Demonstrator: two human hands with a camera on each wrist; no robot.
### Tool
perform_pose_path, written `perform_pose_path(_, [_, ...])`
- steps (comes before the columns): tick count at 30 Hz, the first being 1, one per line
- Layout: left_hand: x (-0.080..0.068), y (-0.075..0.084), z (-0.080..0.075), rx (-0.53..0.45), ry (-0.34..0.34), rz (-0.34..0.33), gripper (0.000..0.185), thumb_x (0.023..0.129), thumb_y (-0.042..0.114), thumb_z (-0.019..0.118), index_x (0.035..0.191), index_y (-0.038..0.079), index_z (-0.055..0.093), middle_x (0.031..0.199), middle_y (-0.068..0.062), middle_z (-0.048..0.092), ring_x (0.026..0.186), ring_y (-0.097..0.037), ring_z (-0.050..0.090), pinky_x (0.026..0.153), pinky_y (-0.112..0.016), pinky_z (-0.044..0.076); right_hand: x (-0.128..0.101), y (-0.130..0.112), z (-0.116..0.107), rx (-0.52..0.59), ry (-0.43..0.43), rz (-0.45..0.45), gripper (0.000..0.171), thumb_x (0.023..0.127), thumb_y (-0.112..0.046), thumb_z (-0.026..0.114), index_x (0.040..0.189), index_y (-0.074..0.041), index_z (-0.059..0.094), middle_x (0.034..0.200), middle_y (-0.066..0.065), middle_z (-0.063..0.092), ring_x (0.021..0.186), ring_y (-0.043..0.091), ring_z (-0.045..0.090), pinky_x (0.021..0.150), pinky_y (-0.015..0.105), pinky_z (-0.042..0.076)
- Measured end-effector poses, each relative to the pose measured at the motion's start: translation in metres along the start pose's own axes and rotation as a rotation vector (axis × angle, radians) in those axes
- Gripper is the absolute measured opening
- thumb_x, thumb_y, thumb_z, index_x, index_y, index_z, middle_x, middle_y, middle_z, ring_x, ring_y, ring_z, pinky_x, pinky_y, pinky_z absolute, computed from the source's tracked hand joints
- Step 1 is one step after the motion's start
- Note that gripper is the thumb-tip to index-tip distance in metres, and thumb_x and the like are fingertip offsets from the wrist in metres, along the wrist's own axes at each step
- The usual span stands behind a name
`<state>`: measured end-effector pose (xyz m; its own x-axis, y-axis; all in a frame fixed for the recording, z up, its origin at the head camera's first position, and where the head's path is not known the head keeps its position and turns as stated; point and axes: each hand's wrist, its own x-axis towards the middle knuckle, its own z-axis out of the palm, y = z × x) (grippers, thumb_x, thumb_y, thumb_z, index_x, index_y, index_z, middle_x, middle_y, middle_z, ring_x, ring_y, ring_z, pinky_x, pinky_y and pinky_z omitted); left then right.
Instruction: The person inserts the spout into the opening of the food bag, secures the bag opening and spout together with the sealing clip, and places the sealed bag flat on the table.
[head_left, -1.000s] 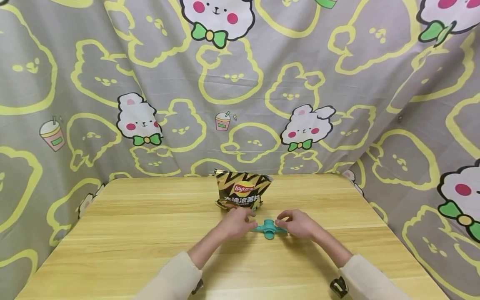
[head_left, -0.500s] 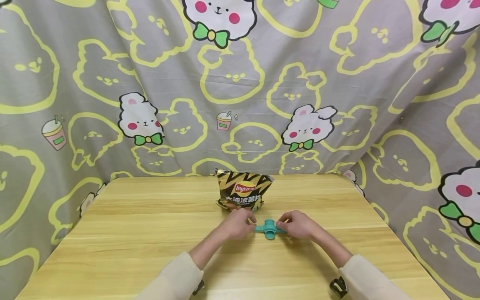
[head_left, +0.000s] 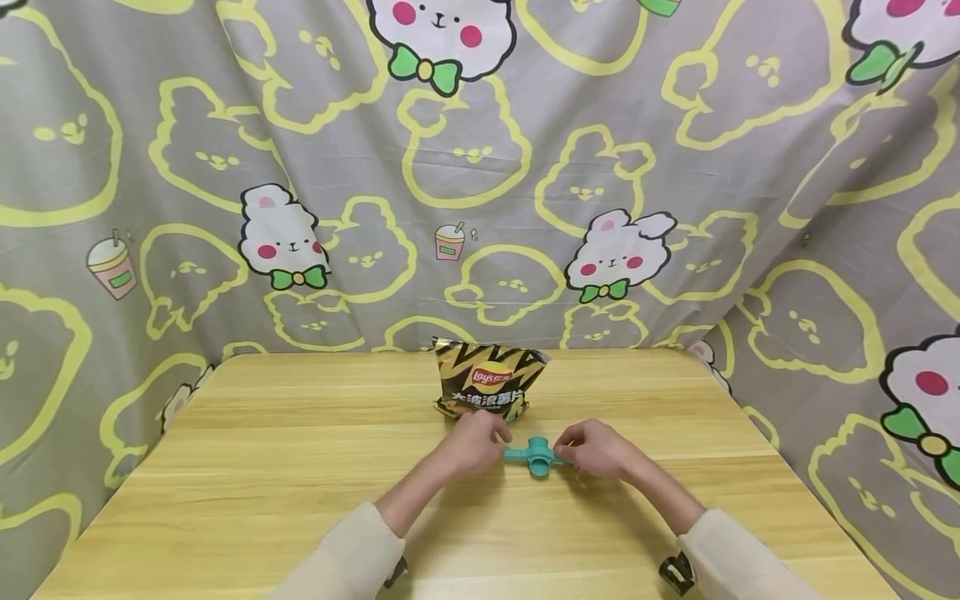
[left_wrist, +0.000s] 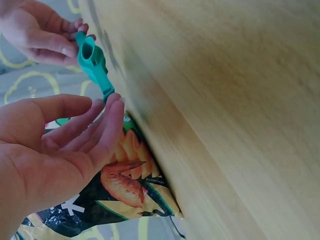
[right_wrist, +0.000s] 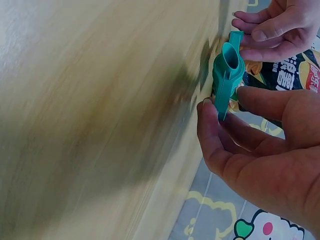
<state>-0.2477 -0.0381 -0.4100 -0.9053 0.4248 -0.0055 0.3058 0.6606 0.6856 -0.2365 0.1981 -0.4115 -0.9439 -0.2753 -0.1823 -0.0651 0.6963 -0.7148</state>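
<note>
Teal plastic clip [head_left: 537, 456]: long bar with a round spout at mid-length, held just above the wooden table [head_left: 262, 467], near its middle, one hand at each end.

Left hand [head_left: 474, 444]: the head view shows curled fingers at the clip's left end; the left wrist view shows more, with fingertips [left_wrist: 114, 102] and thumb closing on the tip of the bar [left_wrist: 95, 67], palm open toward the camera.

Right hand [head_left: 596, 448]: pinches the right end. Only the right wrist view shows the grip, thumb on one face of the clip [right_wrist: 227, 75] and fingertips [right_wrist: 206, 112] on the other.

Black-and-gold chip bag [head_left: 489, 387]: stands just behind the hands. Its printed chip picture appears in the left wrist view [left_wrist: 125, 185].

Cartoon-print cloth [head_left: 480, 167]: hangs behind the table; the head view shows it whole.
</note>
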Motion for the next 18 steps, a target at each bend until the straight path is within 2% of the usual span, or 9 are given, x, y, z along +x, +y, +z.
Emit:
perform_pose_path(6, [-0.0012,-0.0012,-0.0021,0.001,0.037,0.009,0.028,0.078,-0.010,0.062,0.101,-0.002,0.076,0.109,-0.014,0.075,0.067,-0.013,0.059,0.057,-0.024,0.051,0.0022,-0.0020,0.0002,0.000,-0.011,-0.026,0.017,0.093,-0.008,0.066,0.105,-0.001,0.074,0.075,0.012,0.066,0.063,0.019,0.058,0.060,0.029,0.046])
perform_pose_path(14, [-0.0047,-0.0002,-0.0056,-0.018,0.046,-0.023,0.028,0.073,-0.013,0.063,0.095,-0.001,0.076,0.115,-0.016,0.073,0.065,-0.014,0.059,0.055,-0.025,0.051,0.0038,-0.0053,-0.0004,-0.013,-0.026,-0.072,0.012,0.088,-0.003,0.067,0.096,0.001,0.075,0.078,0.010,0.069,0.068,0.016,0.058,0.064,0.029,0.048])
perform_pose_path(18, [-0.0046,-0.0002,-0.0077,-0.035,0.031,-0.023,0.027,0.072,-0.013,0.063,0.093,-0.002,0.076,0.104,-0.014,0.074,0.065,-0.015,0.059,0.055,-0.026,0.052,0.0039,-0.0056,-0.0012,0.014,-0.025,-0.080,0.010,0.084,0.000,0.065,0.090,0.001,0.073,0.072,0.008,0.065,0.066,0.016,0.055,0.063,0.029,0.048])
